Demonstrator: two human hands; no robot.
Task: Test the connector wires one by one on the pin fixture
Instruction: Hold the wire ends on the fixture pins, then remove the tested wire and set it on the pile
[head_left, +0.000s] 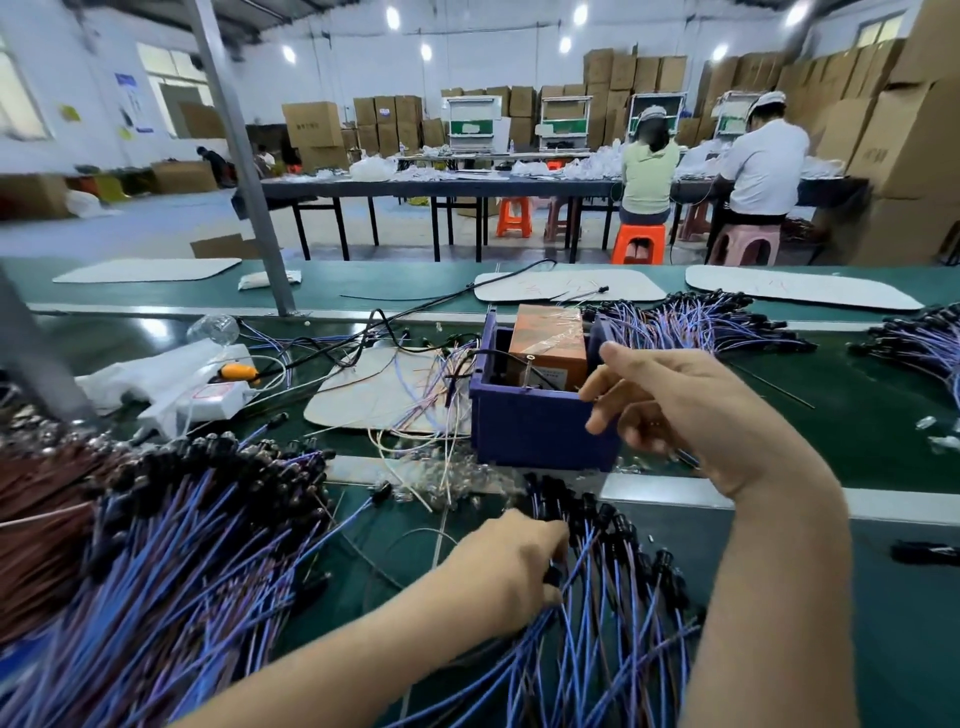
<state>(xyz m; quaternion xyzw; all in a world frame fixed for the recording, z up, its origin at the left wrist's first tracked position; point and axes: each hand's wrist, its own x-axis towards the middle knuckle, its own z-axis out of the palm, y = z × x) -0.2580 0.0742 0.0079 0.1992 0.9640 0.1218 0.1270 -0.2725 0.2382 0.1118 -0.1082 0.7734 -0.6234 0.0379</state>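
A dark blue plastic box (535, 431) stands mid-bench with an orange block (550, 340) and thin metal pins (529, 371) inside: the pin fixture. My right hand (670, 405) hovers at its right edge, fingers loosely curled, and nothing shows in its grasp. My left hand (511, 566) grips a bundle of blue and brown connector wires (613, 597) with black end caps in front of the box. The fingertips are hidden among the caps.
A big heap of similar wires (171, 561) fills the near left. More tested or loose wires (696, 322) lie behind the box at right. A white power strip (208, 395), a beige mat (384, 389) with stray wires, and a grey post (244, 171) stand to the left.
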